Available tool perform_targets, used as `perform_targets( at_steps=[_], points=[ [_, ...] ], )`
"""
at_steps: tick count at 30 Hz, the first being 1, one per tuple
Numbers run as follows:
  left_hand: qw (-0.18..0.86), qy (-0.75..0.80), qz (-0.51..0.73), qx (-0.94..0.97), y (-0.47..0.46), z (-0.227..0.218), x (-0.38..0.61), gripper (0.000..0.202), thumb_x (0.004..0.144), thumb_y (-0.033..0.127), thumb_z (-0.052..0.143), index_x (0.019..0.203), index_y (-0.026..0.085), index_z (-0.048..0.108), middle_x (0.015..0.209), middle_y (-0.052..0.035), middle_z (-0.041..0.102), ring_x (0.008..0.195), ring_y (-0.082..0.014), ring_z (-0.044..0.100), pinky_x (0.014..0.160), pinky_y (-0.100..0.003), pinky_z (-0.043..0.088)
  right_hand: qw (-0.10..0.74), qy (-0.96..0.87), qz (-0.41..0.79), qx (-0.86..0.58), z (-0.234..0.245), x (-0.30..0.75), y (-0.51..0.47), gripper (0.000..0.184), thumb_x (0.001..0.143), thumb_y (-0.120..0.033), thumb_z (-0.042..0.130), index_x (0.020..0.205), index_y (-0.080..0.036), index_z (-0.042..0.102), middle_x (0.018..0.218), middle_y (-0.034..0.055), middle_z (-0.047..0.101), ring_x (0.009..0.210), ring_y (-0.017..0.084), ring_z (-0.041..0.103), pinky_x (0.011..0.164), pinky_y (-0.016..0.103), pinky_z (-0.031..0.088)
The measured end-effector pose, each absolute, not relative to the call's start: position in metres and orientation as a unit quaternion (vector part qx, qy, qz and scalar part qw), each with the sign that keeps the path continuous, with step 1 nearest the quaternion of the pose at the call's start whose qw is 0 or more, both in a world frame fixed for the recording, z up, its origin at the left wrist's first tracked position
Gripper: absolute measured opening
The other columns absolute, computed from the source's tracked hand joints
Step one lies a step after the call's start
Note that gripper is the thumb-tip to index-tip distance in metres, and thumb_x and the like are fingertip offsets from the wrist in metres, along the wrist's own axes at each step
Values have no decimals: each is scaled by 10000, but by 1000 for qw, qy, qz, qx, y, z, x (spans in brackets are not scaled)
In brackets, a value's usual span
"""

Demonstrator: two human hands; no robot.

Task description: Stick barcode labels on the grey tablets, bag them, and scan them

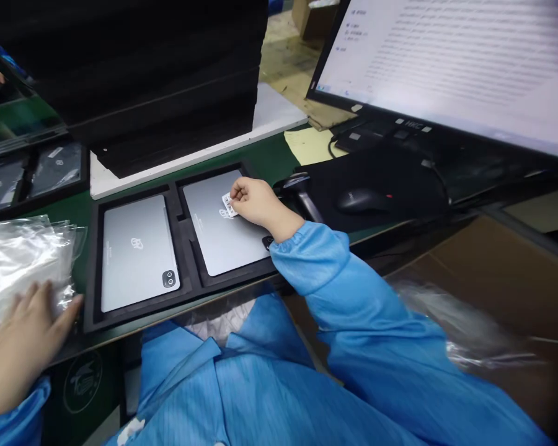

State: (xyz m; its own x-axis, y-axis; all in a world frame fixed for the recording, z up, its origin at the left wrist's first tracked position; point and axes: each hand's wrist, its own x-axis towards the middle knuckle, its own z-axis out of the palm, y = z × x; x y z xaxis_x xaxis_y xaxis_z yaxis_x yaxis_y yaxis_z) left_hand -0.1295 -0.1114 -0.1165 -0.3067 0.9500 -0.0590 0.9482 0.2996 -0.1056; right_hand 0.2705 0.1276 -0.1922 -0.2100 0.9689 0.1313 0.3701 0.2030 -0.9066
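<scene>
**Now, a small white label [229, 204] on the right tablet [223, 241]**

We pinch the label between the fingertips of our right hand [255, 201], and it touches the tablet's grey back near the far edge, beside the printed logo. That tablet lies face down in the right compartment of a black foam tray [186, 275]. A second tablet [137, 254] fills the left compartment, its camera at the near right corner. Our left hand [23, 347] lies flat and spread on a heap of clear plastic bags [18, 254] just left of the tray, gripping nothing. The tray sits on a green worktop [270, 158]. Farther off stands a stack of black foam [158, 80], and to the right are a mouse [360, 199] and a lit monitor [446, 56].
</scene>
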Motion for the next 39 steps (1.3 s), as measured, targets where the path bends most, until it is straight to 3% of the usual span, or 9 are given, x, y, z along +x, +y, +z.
perform_targets(
  at_steps=[3, 8, 10, 18, 25, 29, 32, 36, 39],
  points=[
    [-37, -688, -30, -724, -82, -97, -39, 643, 1014, 636, 350, 1448, 193, 520, 1470, -173, 602, 1360, -376, 582, 1135, -565, 487, 439, -654, 356, -503, -189, 271, 127, 136, 747, -102, 649, 778, -208, 569, 745, -25, 635, 668, 136, 572, 693, 267, 478],
    [-119, -398, 16, -909, 7, -121, 106, 331, 1053, 336, 452, 1187, 175, 708, 1163, -125, 728, 1086, -280, 684, 954, -402, 550, 514, -619, 287, -521, -191, 275, 125, 82, 819, -165, 599, 847, -219, 544, 801, -11, 635, 718, 143, 590, 740, 269, 493],
    [-110, -358, 2, -927, 46, -140, 137, 304, 1002, 327, 589, 1224, 159, 712, 1275, -147, 695, 1189, -291, 640, 1028, -404, 514, 536, -589, 265, -544, -192, 277, 124, 71, 835, -184, 588, 857, -222, 532, 809, -3, 638, 742, 151, 607, 761, 273, 504],
    [-33, -321, -38, -946, 88, -181, 150, 349, 1063, 423, 516, 1229, 196, 723, 1331, -121, 670, 1272, -346, 533, 1160, -622, 345, 645, -485, 212, -551, -202, 285, 126, 61, 855, -265, 584, 878, -228, 541, 840, 34, 663, 785, 195, 658, 790, 333, 559],
    [-29, -288, -98, -952, 96, -172, 157, 356, 1090, 397, 426, 1060, 173, 700, 1089, -94, 721, 1058, -242, 604, 1062, -458, 411, 700, -381, 241, -555, -211, 299, 139, 113, 843, -275, 613, 900, -230, 525, 830, 24, 650, 777, 188, 670, 752, 323, 587],
    [-28, -252, -319, -913, 104, -150, 127, 542, 1108, 461, 245, 804, 173, 590, 854, -116, 666, 858, -232, 561, 845, -402, 443, 643, -455, 296, -541, -214, 298, 135, 185, 879, -350, 685, 874, -223, 551, 754, -1, 635, 684, 174, 638, 638, 296, 571],
    [-43, -222, -515, -827, 102, -138, 92, 578, 1105, 519, 210, 722, 193, 495, 715, -90, 585, 726, -212, 505, 740, -392, 421, 518, -591, 349, -510, -220, 289, 125, 274, 979, -424, 679, 1061, -163, 661, 981, 53, 709, 837, 189, 690, 743, 338, 613],
    [-48, -221, -598, -769, 100, -133, 69, 517, 1104, 472, 313, 710, 192, 496, 682, -70, 561, 700, -199, 509, 719, -380, 424, 488, -604, 346, -527, -227, 278, 115, 398, 1017, -409, 672, 1337, -174, 638, 1343, 101, 647, 1142, 260, 674, 957, 463, 603],
    [-40, -236, -573, -784, 101, -138, 78, 459, 1093, 436, 343, 771, 187, 553, 751, -85, 618, 764, -210, 553, 780, -388, 467, 496, -596, 333, -536, -224, 282, 116, 362, 1017, -417, 667, 1279, -167, 655, 1266, 91, 674, 1072, 234, 686, 914, 427, 609]
  ],
)
